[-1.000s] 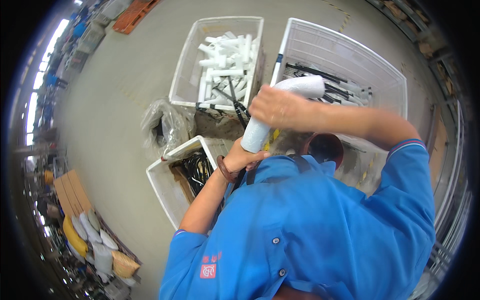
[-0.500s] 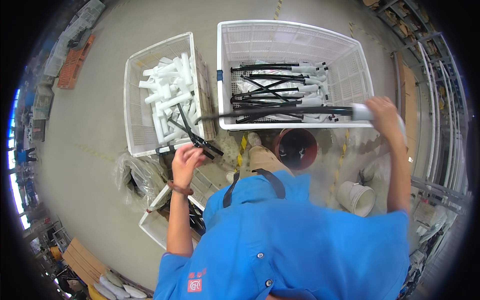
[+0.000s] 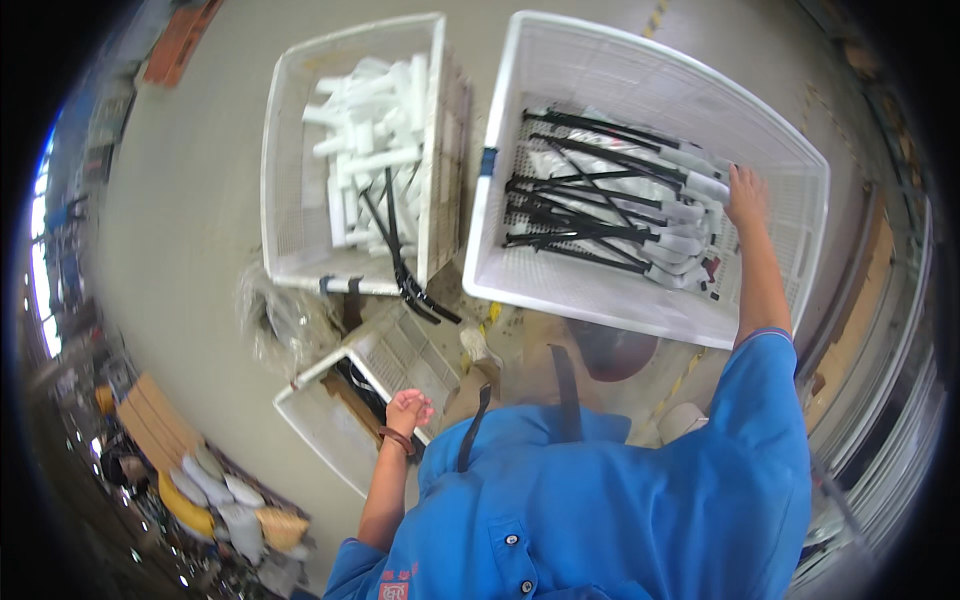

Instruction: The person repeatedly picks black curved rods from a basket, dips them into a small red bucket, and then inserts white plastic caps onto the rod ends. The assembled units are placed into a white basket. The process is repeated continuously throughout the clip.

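My right hand (image 3: 745,197) reaches into the large white crate (image 3: 505,90) and is closed round the white-sleeved end of a black rod (image 3: 650,172). This rod lies on several like it, their white ends (image 3: 680,245) all toward the right. Loosely curled and holding nothing I can see, my left hand (image 3: 408,408) is above the edge of a low white crate (image 3: 320,440). Ahead of it, a few thin black rods (image 3: 400,255) hang over the near rim of the left crate (image 3: 268,190), which holds many white sleeves (image 3: 375,125).
A dark red bucket (image 3: 612,350) stands on the floor below the large crate, partly hidden. Clear plastic wrap (image 3: 285,310) lies left of the low crate. Flat cardboard (image 3: 160,425) and grey and yellow bags (image 3: 215,490) are at the lower left.
My right hand has brought the sleeved rod down into the large crate. My left hand has drawn back toward my body, away from the black rods. The view has shifted and turned.
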Demonstrator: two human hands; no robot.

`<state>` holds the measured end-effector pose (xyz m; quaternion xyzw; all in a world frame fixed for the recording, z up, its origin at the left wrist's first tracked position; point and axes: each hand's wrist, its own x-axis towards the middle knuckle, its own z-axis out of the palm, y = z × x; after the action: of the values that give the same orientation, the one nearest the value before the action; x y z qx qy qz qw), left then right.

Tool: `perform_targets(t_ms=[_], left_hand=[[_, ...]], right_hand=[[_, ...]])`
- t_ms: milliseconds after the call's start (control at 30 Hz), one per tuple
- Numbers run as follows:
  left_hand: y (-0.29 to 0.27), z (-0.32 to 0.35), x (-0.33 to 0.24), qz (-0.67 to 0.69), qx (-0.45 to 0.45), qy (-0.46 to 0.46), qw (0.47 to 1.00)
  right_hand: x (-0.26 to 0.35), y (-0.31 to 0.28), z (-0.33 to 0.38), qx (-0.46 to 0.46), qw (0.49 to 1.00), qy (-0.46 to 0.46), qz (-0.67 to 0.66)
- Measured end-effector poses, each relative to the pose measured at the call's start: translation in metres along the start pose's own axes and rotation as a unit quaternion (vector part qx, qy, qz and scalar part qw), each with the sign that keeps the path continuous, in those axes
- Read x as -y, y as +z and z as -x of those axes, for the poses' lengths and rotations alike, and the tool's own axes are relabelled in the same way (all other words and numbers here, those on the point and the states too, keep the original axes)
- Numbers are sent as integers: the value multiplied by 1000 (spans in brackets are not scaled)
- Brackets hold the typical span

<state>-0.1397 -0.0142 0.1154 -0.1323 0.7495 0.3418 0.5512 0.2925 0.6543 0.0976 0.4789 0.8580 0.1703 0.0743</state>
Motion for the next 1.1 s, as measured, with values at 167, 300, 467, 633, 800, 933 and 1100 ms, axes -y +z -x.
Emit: perform_targets(t_ms=[167,300,467,633,800,933,1100], left_hand=[[-4,15,72,61,-59,-78,993],[7,14,134,144,-49,-132,980],[8,36,182,228,-42,-121,965],[-23,67,235,264,-73,-111,955],[-79,48,283,283,-89,-88,951],[-132,-1,224,142,-34,66,987],[-96,50,21,-108,48,390,913]], right_hand=[[249,-82,-30,4,899,-194,-392],[469,-151,92,112,677,-295,-665],[626,-77,158,439,778,-19,-450],[622,-66,182,373,725,-51,-577],[493,-202,213,157,794,-139,-571],[381,-324,240,24,841,-232,-488],[238,-487,296,52,868,-207,-449]])
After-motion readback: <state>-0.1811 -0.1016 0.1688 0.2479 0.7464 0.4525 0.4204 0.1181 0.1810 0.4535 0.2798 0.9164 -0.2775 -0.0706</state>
